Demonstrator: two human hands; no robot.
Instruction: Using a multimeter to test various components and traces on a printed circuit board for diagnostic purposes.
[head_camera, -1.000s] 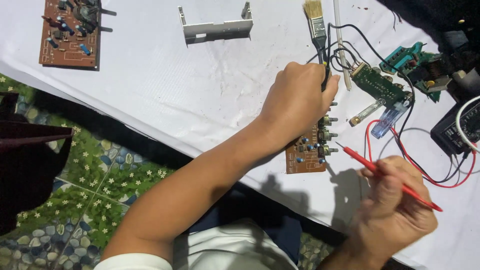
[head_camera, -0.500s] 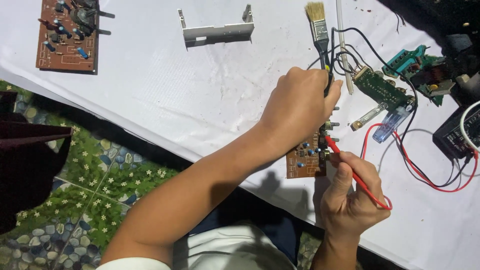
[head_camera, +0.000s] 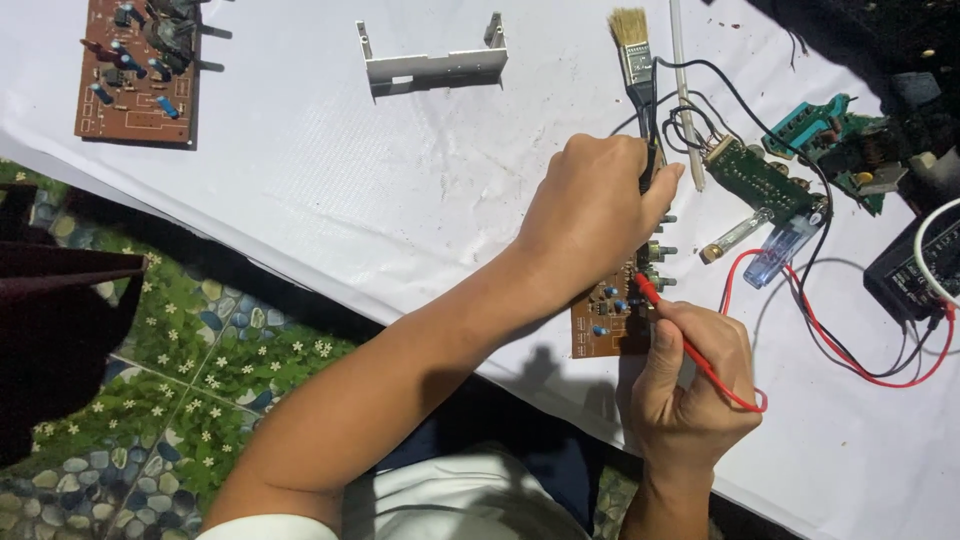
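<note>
1. The small brown circuit board (head_camera: 610, 315) lies near the front edge of the white-covered tabletop (head_camera: 400, 190), and serves here as the landmark.
2. The left hand (head_camera: 590, 215) rests over the far part of this board, fingers curled around a black probe (head_camera: 648, 170) that sticks out past the knuckles.
3. The right hand (head_camera: 690, 385), just on the near side of the board, pinches a red probe (head_camera: 690, 350) like a pen; its tip touches the board's right edge.
4. A red wire (head_camera: 850, 355) runs from that probe off to the right of the board.
5. Beyond the board lie a paintbrush (head_camera: 633, 50) and a green circuit board (head_camera: 760, 180).
6. Far to the left of it lies a larger brown board (head_camera: 135, 75); a grey metal bracket (head_camera: 432, 62) sits beyond, to the left.
</note>
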